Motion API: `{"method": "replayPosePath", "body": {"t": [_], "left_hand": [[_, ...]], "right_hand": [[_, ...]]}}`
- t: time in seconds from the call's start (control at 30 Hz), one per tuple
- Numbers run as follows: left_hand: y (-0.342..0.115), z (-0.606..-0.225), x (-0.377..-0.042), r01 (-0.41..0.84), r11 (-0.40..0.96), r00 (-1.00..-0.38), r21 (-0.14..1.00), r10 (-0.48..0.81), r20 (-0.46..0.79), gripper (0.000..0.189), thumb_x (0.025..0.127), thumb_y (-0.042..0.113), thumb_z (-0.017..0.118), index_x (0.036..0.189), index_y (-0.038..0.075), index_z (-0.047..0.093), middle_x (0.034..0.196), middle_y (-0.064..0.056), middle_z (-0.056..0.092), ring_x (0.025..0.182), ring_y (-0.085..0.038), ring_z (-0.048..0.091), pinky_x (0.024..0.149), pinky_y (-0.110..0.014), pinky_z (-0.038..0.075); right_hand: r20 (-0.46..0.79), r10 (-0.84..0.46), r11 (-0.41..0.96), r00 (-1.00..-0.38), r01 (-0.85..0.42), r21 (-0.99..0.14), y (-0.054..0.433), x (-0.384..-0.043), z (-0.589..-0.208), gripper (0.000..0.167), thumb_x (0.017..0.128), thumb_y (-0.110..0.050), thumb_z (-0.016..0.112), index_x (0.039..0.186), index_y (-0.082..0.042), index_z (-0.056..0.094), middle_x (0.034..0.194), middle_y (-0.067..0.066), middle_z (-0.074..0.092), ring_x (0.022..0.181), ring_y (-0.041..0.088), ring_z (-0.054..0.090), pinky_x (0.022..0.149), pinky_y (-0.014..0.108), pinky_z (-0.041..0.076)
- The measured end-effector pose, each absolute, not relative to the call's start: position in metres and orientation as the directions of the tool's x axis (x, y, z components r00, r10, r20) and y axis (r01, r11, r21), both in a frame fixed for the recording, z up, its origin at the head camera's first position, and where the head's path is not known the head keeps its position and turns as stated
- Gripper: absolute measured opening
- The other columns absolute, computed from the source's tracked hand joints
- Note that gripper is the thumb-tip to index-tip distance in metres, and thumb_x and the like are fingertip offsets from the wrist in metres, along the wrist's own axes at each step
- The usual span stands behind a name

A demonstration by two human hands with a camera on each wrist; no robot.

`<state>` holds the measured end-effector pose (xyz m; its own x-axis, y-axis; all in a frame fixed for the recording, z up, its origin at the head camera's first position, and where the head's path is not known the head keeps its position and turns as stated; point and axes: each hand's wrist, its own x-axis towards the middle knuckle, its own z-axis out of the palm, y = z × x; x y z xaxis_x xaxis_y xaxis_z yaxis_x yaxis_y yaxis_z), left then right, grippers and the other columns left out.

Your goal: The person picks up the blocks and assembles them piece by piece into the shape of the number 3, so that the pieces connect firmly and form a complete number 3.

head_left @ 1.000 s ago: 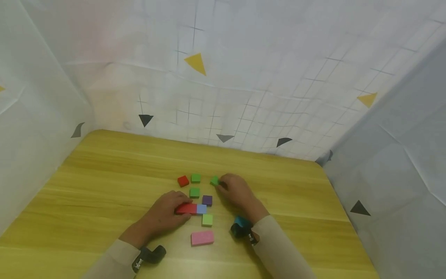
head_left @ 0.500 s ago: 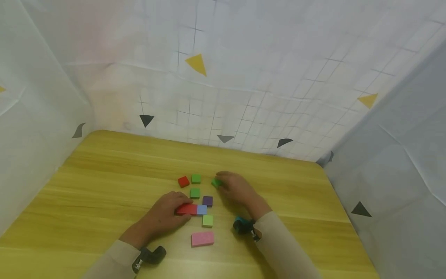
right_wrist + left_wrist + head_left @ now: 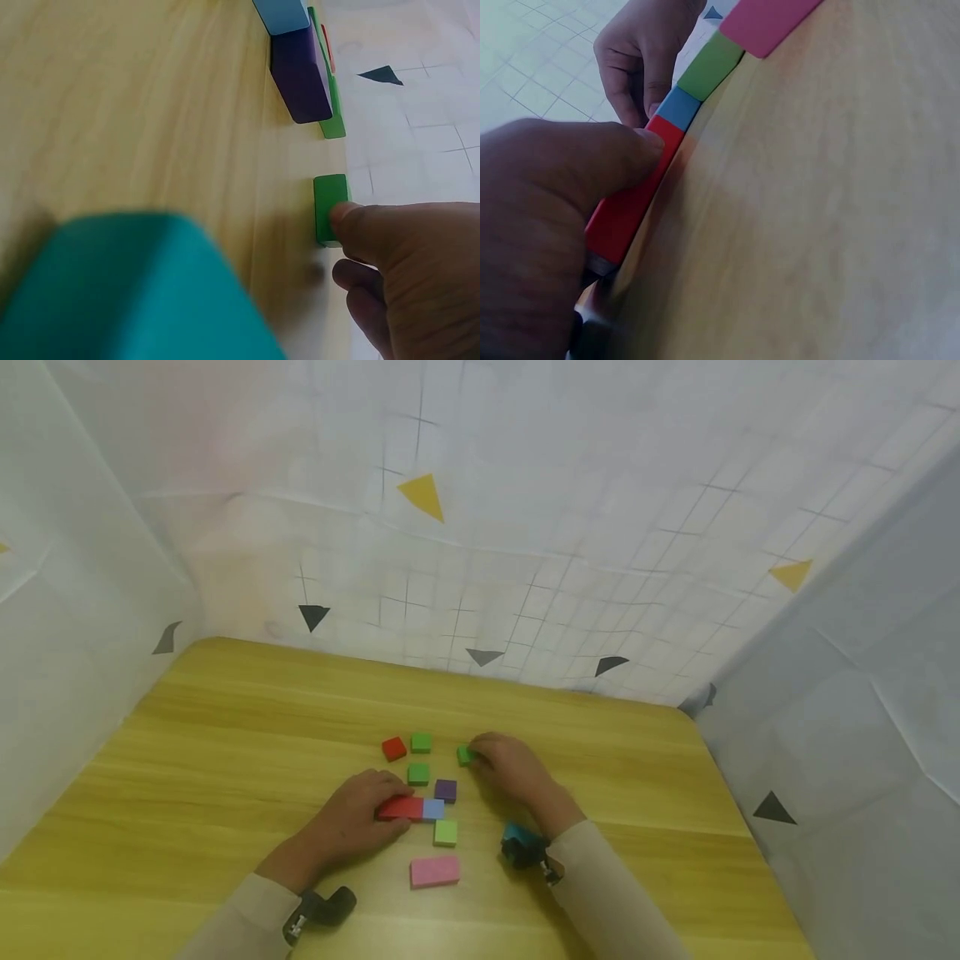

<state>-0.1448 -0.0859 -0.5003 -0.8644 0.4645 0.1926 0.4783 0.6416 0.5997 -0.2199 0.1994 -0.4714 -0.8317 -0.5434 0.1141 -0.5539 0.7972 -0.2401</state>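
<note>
On the wooden table, my left hand [image 3: 360, 818] holds a long red block [image 3: 634, 206], thumb along its near side. A light blue block [image 3: 433, 810] touches that block's right end. My right hand [image 3: 513, 772] pinches a small green block [image 3: 330, 206] between thumb and fingers at the table; the fingers on its far side are partly hidden. A purple block [image 3: 446, 791] stands just behind the blue one. A light green block [image 3: 446, 833] lies in front of it, and a pink block [image 3: 435, 872] lies nearer still.
Behind the left hand lie a small red block [image 3: 393, 749] and two green blocks, one farther back [image 3: 421, 743] and one nearer [image 3: 418, 774]. A teal block [image 3: 142, 292] sits under the right wrist's camera. White sheets [image 3: 525, 527] enclose the table.
The green block in my right hand has turned to sit squarer and shifted slightly toward me. My right hand has moved a little with it. The left hand stays on the red block.
</note>
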Motion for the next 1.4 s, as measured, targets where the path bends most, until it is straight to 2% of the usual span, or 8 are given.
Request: {"method": "replayPosePath", "body": {"t": [0.3,0.63,0.83,0.93,1.1,1.4], "left_hand": [[-0.087,-0.500,-0.146,0.485,0.645,-0.861,0.590,0.469,0.195,0.039,0.086,0.038,0.076,0.122,0.025,0.069,0.116,0.016,0.064,0.101,-0.001,0.054,0.087,-0.031,0.050],[-0.087,-0.499,-0.146,0.505,0.635,-0.852,0.585,0.477,0.217,0.039,0.086,0.036,0.077,0.122,0.023,0.069,0.116,0.016,0.064,0.101,-0.002,0.054,0.087,-0.033,0.050],[-0.087,-0.500,-0.146,0.501,0.634,-0.853,0.589,0.476,0.213,0.039,0.086,0.036,0.077,0.123,0.024,0.069,0.116,0.017,0.064,0.100,-0.001,0.053,0.087,-0.032,0.050],[-0.087,-0.500,-0.146,0.495,0.633,-0.856,0.595,0.475,0.206,0.040,0.086,0.037,0.076,0.123,0.025,0.069,0.116,0.017,0.064,0.099,-0.001,0.053,0.086,-0.030,0.050],[-0.088,-0.501,-0.146,0.483,0.637,-0.860,0.601,0.473,0.190,0.040,0.086,0.038,0.076,0.124,0.025,0.069,0.116,0.018,0.063,0.097,0.000,0.052,0.083,-0.027,0.049],[-0.086,-0.501,-0.145,0.496,0.627,-0.854,0.600,0.478,0.207,0.040,0.086,0.035,0.077,0.124,0.023,0.069,0.115,0.015,0.064,0.096,-0.002,0.052,0.081,-0.028,0.049]], "right_hand": [[0.138,-0.514,0.808,-0.847,-0.532,-0.255,0.200,-0.218,-0.475,0.023,0.093,-0.026,0.072,0.110,-0.010,0.072,0.108,0.004,0.072,0.103,0.021,0.067,0.095,0.038,0.052],[0.137,-0.431,0.823,-0.892,-0.451,-0.345,0.203,-0.208,-0.476,0.027,0.092,-0.029,0.072,0.111,-0.011,0.072,0.111,0.003,0.070,0.104,0.021,0.065,0.094,0.040,0.052],[0.119,-0.428,0.838,-0.896,-0.442,-0.318,0.205,-0.203,-0.473,0.034,0.092,-0.034,0.071,0.119,-0.014,0.071,0.107,0.001,0.070,0.096,0.016,0.065,0.089,0.037,0.053],[0.105,-0.432,0.842,-0.896,-0.442,-0.308,0.206,-0.201,-0.472,0.037,0.092,-0.035,0.071,0.122,-0.014,0.070,0.108,0.002,0.071,0.096,0.017,0.065,0.089,0.037,0.053],[0.104,-0.439,0.840,-0.893,-0.449,-0.306,0.207,-0.198,-0.470,0.036,0.091,-0.035,0.073,0.119,-0.012,0.072,0.109,0.004,0.072,0.101,0.021,0.066,0.092,0.039,0.053],[0.079,-0.411,0.857,-0.908,-0.414,-0.308,0.210,-0.191,-0.473,0.034,0.090,-0.034,0.074,0.116,-0.012,0.072,0.104,0.003,0.071,0.096,0.018,0.065,0.088,0.039,0.053]]}}
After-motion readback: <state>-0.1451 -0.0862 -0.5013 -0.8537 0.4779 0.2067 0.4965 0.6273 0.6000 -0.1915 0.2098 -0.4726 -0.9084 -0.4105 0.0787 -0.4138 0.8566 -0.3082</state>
